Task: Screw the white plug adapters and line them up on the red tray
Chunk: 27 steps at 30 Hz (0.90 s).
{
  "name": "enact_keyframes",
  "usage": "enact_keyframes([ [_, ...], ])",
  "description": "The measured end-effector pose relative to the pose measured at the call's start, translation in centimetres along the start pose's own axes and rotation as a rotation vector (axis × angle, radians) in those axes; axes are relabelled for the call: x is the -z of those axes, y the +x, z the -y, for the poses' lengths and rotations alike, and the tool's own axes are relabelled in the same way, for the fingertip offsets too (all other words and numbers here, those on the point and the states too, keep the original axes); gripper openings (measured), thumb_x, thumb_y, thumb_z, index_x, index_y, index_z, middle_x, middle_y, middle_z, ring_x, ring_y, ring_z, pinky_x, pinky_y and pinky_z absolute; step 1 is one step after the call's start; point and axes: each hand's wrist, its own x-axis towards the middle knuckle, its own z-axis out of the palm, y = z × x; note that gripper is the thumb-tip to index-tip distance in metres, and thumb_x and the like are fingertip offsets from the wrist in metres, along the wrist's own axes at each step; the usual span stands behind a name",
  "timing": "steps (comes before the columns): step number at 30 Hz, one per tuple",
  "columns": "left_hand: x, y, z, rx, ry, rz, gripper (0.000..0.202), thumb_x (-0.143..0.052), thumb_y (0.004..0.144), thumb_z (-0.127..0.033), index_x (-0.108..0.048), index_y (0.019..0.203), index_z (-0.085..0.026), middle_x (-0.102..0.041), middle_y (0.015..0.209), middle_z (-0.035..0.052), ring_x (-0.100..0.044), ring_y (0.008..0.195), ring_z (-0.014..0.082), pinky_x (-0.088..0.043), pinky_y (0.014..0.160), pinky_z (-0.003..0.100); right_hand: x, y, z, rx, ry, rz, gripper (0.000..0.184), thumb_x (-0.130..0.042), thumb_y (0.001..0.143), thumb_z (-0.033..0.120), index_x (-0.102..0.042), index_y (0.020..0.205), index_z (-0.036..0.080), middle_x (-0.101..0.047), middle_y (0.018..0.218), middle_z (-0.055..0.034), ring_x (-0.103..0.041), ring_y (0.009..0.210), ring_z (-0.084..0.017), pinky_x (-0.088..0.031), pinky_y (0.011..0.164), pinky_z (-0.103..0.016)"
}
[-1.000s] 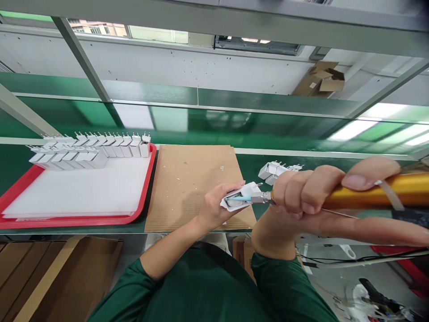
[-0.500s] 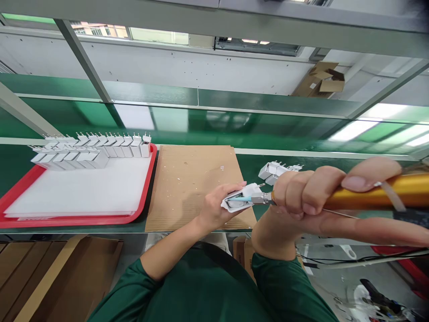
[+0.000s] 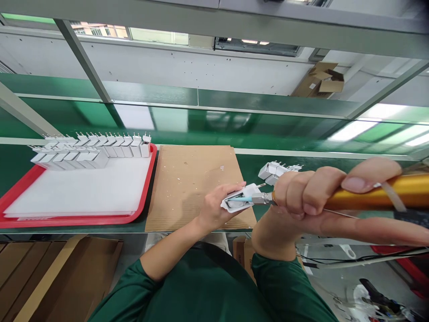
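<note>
Above the near right part of a cardboard sheet [image 3: 194, 183], my left hand [image 3: 212, 205] is closed around a white plug adapter housing [image 3: 252, 190], held tilted with its open side facing up. My right hand [image 3: 308, 194] wraps around a gold-barrelled glue dispensing gun [image 3: 362, 196], its thumb lying along the barrel. The gun's metal fitting leads to a thin light blue nozzle [image 3: 243, 199], which reaches into the open housing. Whether anything flows from the tip is too small to tell. Just behind my right hand stand several white plug adapters [image 3: 272, 172], partly hidden by it.
On the left, a red tray [image 3: 152, 172] with a white sheet [image 3: 80, 192] holds rows of white plug adapters [image 3: 125, 146], pins up. A metal frame bar [image 3: 82, 58] crosses in front. Cardboard boxes [image 3: 67, 277] stand below the bench at left; cables [image 3: 362, 264] run at lower right.
Hardly anything differs. The housing and the nozzle have shifted only very slightly; both hands keep their grip.
</note>
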Motion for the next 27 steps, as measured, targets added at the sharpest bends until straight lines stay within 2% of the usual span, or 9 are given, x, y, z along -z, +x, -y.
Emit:
enact_keyframes([
  [6,0.04,0.06,0.01,-0.022,-0.013,-0.013,0.039,-0.077,0.087,-0.034,-0.06,0.119,-0.02,-0.077,0.11,0.0094,-0.076,0.101,0.0203,-0.063,0.087,0.031,0.78,-0.36,-0.22,-0.01,0.01,0.057,0.032,-0.07,0.085,0.054,-0.053,0.085,0.027,-0.045,0.049,0.0129,-0.027,0.022,-0.006,-0.031,0.019,-0.02],
  [11,0.02,0.04,0.02,-0.021,-0.019,-0.014,0.04,-0.077,0.086,-0.034,-0.06,0.119,-0.02,-0.077,0.108,0.0087,-0.076,0.101,0.0206,-0.063,0.086,0.031,0.09,-0.07,-0.07,0.002,-0.011,0.008,0.045,-0.062,0.089,0.06,-0.039,0.075,0.025,-0.043,0.045,0.0144,-0.021,0.021,-0.003,-0.032,0.021,-0.014],
  [14,0.02,0.0,0.0,-0.022,-0.028,-0.015,0.04,-0.078,0.086,-0.033,-0.06,0.12,-0.02,-0.077,0.108,0.0084,-0.075,0.102,0.0203,-0.063,0.088,0.031,-0.15,0.09,0.11,-0.008,-0.042,0.006,0.05,-0.063,0.087,0.063,-0.034,0.072,0.024,-0.043,0.045,0.0148,-0.022,0.02,-0.003,-0.033,0.021,-0.014],
  [21,0.14,0.02,-0.03,-0.032,-0.028,-0.018,0.04,-0.078,0.086,-0.032,-0.059,0.121,-0.022,-0.077,0.11,0.0075,-0.075,0.104,0.0195,-0.062,0.09,0.03,0.06,-0.35,-0.23,0.024,-0.011,-0.039,0.045,-0.059,0.089,0.063,-0.04,0.076,0.025,-0.046,0.048,0.014,-0.02,0.021,-0.004,-0.03,0.019,-0.016],
  [27,0.23,-0.21,0.08,-0.008,0.008,0.007,0.04,-0.075,0.088,-0.037,-0.059,0.121,-0.023,-0.077,0.108,0.0078,-0.075,0.101,0.0204,-0.063,0.086,0.032,0.2,-0.7,0.22,-0.077,-0.008,-0.088,0.046,-0.075,0.08,0.055,-0.041,0.074,0.025,-0.052,0.048,0.0127,-0.026,0.023,-0.006,-0.034,0.022,-0.019],
])
